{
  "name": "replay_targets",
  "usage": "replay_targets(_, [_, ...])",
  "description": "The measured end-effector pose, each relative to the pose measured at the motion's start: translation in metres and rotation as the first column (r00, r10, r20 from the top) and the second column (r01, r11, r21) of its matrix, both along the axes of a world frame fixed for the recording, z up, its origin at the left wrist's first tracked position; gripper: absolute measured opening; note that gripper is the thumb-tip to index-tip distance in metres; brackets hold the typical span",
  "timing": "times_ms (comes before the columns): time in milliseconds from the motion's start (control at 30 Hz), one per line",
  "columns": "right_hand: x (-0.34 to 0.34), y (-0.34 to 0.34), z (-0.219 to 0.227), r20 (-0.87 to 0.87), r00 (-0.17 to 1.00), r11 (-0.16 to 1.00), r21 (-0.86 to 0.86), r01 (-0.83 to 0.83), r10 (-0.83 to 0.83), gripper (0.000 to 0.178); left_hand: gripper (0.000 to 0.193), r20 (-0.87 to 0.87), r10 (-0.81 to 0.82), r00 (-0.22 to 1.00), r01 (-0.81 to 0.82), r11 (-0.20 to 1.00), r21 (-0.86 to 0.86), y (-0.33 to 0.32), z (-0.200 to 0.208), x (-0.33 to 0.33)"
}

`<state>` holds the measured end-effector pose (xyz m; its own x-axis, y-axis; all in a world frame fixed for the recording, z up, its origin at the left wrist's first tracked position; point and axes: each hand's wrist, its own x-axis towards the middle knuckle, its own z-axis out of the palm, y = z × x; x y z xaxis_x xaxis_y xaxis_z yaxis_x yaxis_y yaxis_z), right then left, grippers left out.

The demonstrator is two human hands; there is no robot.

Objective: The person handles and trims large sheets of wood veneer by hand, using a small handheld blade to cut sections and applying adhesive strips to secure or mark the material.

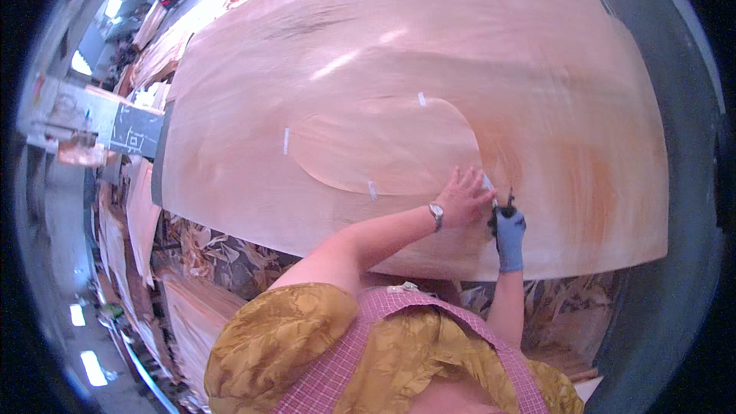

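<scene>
A large sheet of thin wood veneer (383,46) lies in front of me. On it sits an oval veneer piece (376,146), with short white tape strips (372,189) across its edge at several places. My left hand (466,198), bare with a watch (437,217) at the wrist, presses flat near the oval's right end, fingers spread. Just beyond its fingertips a white tape strip (488,182) lies at the edge. Close beside it, my right hand (509,234) in a blue-grey glove closes round a dark two-pronged tool (510,199) resembling scissors; its exact form is unclear.
Torn veneer scraps (207,249) litter the area below the sheet's near edge. Stacked veneer sheets (195,310) stand at the lower left. A dark board with white markings (136,129) adjoins the left edge. Grey floor (690,184) runs along the right.
</scene>
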<state>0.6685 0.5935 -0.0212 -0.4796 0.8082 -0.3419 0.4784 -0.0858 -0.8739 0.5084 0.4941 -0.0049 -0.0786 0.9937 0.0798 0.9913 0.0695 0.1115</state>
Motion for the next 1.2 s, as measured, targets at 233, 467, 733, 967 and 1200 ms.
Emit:
replay_targets(233, [-0.013, -0.071, 0.091, -0.222, 0.974, 0.923, -0.362, -0.132, 0.052, 0.008, 0.060, 0.290, -0.033, 0.957, 0.040, 0.999, -0.020, 0.004, 0.007, -0.024])
replay_targets(467, [-0.121, -0.220, 0.158, 0.083, 0.745, 0.682, 0.347, -0.644, 0.662, 0.026, 0.053, 0.363, 0.424, 0.830, -0.539, 0.776, 0.328, -0.080, -0.003, -0.132])
replay_targets(733, [-0.014, 0.020, -0.004, 0.570, 0.769, 0.335, 0.813, -0.476, -0.289, 0.044, 0.070, -0.148, 0.947, 0.285, -0.903, 0.317, 0.291, -0.435, -0.056, -0.331])
replay_targets(967, [0.037, 0.076, -0.046, 0.650, 0.753, 0.494, 0.689, -0.530, -0.099, 0.046, 0.068, -0.070, 0.980, 0.186, -0.982, 0.187, 0.003, -0.467, -0.047, -0.332])
replay_targets(1200, [0.098, 0.064, -0.026, 0.651, 0.757, 0.486, 0.681, -0.547, -0.059, 0.045, 0.070, -0.048, 0.970, 0.239, -0.970, 0.240, 0.033, -0.486, -0.042, -0.257])
